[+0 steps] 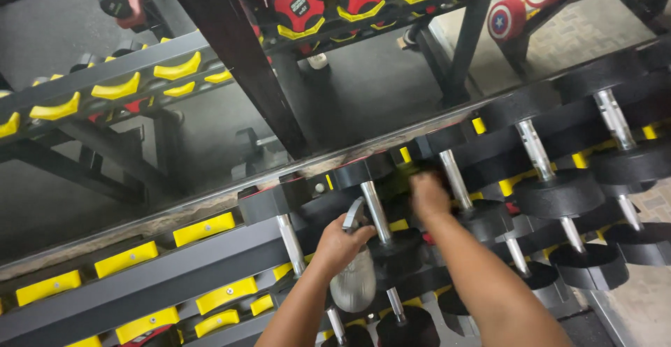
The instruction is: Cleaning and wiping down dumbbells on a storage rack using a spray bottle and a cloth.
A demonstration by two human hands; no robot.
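My left hand (pixel 340 243) grips the neck of a pale, see-through spray bottle (pixel 354 284) and hangs it beside the chrome handle of a black dumbbell (pixel 377 212). My right hand (pixel 428 194) is blurred and presses a dark green cloth (pixel 404 179) against the black head of the dumbbell at the rack's back edge. It lies between two chrome handles, the nearer one (pixel 455 179) to its right. Both forearms reach in from the bottom of the head view.
A grey rack (pixel 140 284) with yellow saddles (pixel 203 228) runs diagonally; its left saddles hold no weights. Larger black dumbbells (pixel 559 192) fill its right side. A mirror (pixel 363 88) behind reflects red and black balls, a black post and another rack.
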